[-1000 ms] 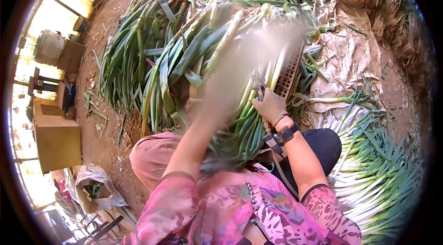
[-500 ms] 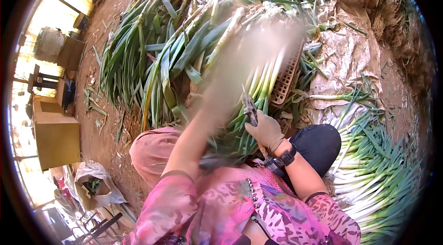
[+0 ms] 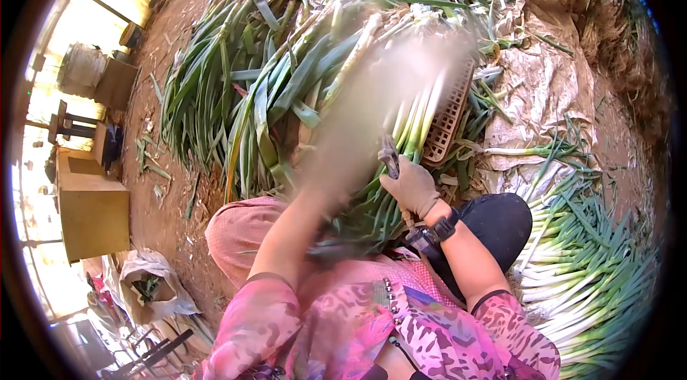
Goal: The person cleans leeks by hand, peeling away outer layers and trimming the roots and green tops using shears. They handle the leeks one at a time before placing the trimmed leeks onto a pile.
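Observation:
My right hand [image 3: 413, 188], in a pale glove with a black watch at the wrist, is closed round a dark metal nozzle tool [image 3: 388, 155]. The tool points up beside a bunch of leeks [image 3: 418, 119] with white stalks and green leaves. A hose fitting hangs below that hand. My left hand [image 3: 330, 165] reaches up from the left over the leaves, smeared by a pale blur; its fingers cannot be made out. Near the bunch's right side stands a brown plastic basket [image 3: 449, 119], partly covered by leeks.
Untrimmed leeks [image 3: 207, 86] are heaped at the left and top. Cleaned leeks [image 3: 572, 273] lie in a row at the right, below a crumpled sack [image 3: 540, 86]. Boxes [image 3: 93, 219] and an open bag [image 3: 154, 287] stand at the far left.
The view has shifted slightly. The thin tip of the tool, clear before, is now hard to make out in the blur. My right hand has stayed nearly in place.

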A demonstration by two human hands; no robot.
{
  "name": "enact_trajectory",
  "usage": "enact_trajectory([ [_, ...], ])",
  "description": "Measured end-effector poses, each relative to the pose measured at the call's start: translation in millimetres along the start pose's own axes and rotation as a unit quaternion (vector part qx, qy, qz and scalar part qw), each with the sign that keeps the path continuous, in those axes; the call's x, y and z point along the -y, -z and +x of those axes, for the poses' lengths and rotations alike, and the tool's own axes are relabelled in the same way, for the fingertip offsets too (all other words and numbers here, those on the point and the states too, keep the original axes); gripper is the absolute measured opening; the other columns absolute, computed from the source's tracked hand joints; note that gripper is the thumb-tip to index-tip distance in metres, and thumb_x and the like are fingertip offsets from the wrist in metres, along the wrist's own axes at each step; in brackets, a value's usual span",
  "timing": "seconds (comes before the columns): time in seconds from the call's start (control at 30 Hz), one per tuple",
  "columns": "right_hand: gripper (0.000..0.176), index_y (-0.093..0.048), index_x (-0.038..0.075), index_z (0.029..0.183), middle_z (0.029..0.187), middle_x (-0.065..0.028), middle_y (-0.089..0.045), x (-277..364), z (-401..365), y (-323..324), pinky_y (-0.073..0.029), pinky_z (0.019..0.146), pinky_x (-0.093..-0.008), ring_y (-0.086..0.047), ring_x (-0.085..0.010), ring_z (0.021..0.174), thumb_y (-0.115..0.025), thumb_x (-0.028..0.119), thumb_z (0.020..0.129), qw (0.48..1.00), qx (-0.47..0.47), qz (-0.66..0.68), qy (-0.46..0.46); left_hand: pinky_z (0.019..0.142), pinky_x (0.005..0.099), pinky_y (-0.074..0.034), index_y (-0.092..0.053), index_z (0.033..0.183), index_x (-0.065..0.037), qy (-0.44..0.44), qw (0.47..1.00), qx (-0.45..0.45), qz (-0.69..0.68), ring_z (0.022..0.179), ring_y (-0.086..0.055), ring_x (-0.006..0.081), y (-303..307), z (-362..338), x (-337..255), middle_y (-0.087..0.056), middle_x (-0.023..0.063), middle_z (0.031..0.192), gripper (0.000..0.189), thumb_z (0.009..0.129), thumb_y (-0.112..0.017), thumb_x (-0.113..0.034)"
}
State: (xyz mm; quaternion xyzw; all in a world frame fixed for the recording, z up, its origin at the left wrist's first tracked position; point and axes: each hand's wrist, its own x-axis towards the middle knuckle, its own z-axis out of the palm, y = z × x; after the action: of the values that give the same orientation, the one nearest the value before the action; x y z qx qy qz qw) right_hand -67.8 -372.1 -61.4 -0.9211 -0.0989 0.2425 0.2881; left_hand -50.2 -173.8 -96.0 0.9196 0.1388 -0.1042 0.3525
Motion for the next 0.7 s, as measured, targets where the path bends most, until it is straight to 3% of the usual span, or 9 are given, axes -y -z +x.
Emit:
enact_trajectory([
  [0.03, 0.05, -0.061, -0.001, 0.108, 0.093, -0.0268, -0.07, -4.8, 7.8, -3.1, -0.053, 0.082, -0.0517, -0.067, -0.0452, 0.092, -0.066, 0.043, 0.086, 0.999, -0.029, -0.009, 0.025, 0.09, 0.0401, -0.054, -0.053, 0.143, -0.009, -0.006, 1.0, 0.019, -0.022, 0.101, -0.07, 0.0357, 0.2, -5.8, -6.2, -0.072, 0.0225, 0.106, 0.069, 0.082, -0.069, -0.035],
  [0.13, 0.056, -0.062, -0.002, 0.112, 0.096, -0.0278, -0.07, -15.4, 48.9, 2.8, -0.053, 0.085, -0.0497, -0.068, -0.0446, 0.095, -0.066, 0.046, 0.085, 0.999, -0.052, 0.002, -0.012, 0.09, 0.0381, -0.054, -0.065, 0.127, -0.006, -0.014, 0.996, 0.023, -0.086, 0.101, -0.072, 0.0297, -20.6, -7.6, 11.4, -0.073, 0.0193, 0.107, 0.051, 0.084, -0.068, -0.033],
  [0.23, 0.062, -0.062, -0.003, 0.113, 0.101, -0.0291, -0.07, -9.0, 75.7, 26.4, -0.053, 0.088, -0.0487, -0.068, -0.0434, 0.099, -0.066, 0.051, 0.084, 0.996, -0.069, -0.022, -0.043, 0.09, 0.0374, -0.054, -0.066, 0.127, -0.005, 0.015, 0.994, 0.063, -0.093, 0.099, -0.072, 0.0288, -21.6, -11.8, 19.1, -0.074, 0.0186, 0.106, 0.052, 0.084, -0.069, -0.033],
  [0.4, 0.063, -0.061, -0.004, 0.112, 0.099, -0.0284, -0.07, -3.2, 63.2, 23.6, -0.054, 0.089, -0.0484, -0.068, -0.0439, 0.096, -0.062, 0.053, 0.086, 0.997, 0.017, -0.078, -0.004, 0.087, 0.0356, -0.054, -0.065, 0.127, -0.003, 0.052, 0.99, 0.098, -0.081, 0.095, -0.073, 0.0244, -29.0, -7.0, 37.0, -0.075, 0.0172, 0.104, 0.052, 0.084, -0.071, -0.03],
  [0.43, 0.062, -0.061, -0.004, 0.112, 0.099, -0.0283, -0.07, -1.6, 62.9, 24.1, -0.054, 0.089, -0.0484, -0.069, -0.0434, 0.097, -0.063, 0.052, 0.086, 0.996, 0.021, -0.088, -0.01, 0.086, 0.0346, -0.055, -0.064, 0.128, -0.003, 0.015, 0.985, 0.098, -0.141, 0.093, -0.072, 0.0221, -24.5, -11.9, 33.9, -0.075, 0.0162, 0.103, 0.052, 0.084, -0.071, -0.029],
  [0.53, 0.056, -0.063, -0.004, 0.116, 0.102, -0.0249, -0.072, 4.9, 74.6, 34.6, -0.055, 0.089, -0.0435, -0.071, -0.0368, 0.1, -0.063, 0.044, 0.086, 0.994, 0.01, -0.104, -0.04, 0.085, 0.0348, -0.055, -0.064, 0.128, -0.003, 0.085, 0.98, 0.138, -0.113, 0.092, -0.072, 0.0223, -37.9, -11.1, 53.3, -0.075, 0.0159, 0.102, 0.052, 0.084, -0.071, -0.028],
  [0.57, 0.055, -0.062, -0.004, 0.116, 0.101, -0.0243, -0.073, 13.8, 79.8, 47.1, -0.054, 0.09, -0.0435, -0.071, -0.0365, 0.099, -0.062, 0.042, 0.086, 0.993, 0.029, -0.075, -0.081, 0.085, 0.0351, -0.055, -0.064, 0.129, -0.004, 0.068, 0.98, 0.139, -0.123, 0.092, -0.072, 0.0224, -31.7, -16.4, 49.9, -0.075, 0.0155, 0.101, 0.052, 0.083, -0.071, -0.029],
  [0.67, 0.06, -0.062, -0.005, 0.114, 0.102, -0.0279, -0.071, 6.4, 95.8, 38.5, -0.055, 0.089, -0.0469, -0.069, -0.0416, 0.1, -0.064, 0.047, 0.086, 0.995, -0.05, -0.064, -0.056, 0.085, 0.0355, -0.055, -0.064, 0.129, -0.005, 0.01, 0.985, 0.136, -0.101, 0.093, -0.072, 0.023, -20.8, -23.9, 43.9, -0.074, 0.0156, 0.101, 0.053, 0.083, -0.071, -0.03],
  [0.7, 0.06, -0.061, -0.005, 0.115, 0.102, -0.0279, -0.071, 6.9, 94.0, 35.0, -0.054, 0.09, -0.0469, -0.069, -0.0415, 0.1, -0.065, 0.047, 0.085, 0.996, -0.014, -0.082, -0.035, 0.088, 0.0381, -0.054, -0.063, 0.13, -0.007, 0.004, 0.985, 0.142, -0.096, 0.098, -0.072, 0.0285, -18.1, -26.6, 41.3, -0.074, 0.0181, 0.105, 0.054, 0.083, -0.069, -0.033],
])
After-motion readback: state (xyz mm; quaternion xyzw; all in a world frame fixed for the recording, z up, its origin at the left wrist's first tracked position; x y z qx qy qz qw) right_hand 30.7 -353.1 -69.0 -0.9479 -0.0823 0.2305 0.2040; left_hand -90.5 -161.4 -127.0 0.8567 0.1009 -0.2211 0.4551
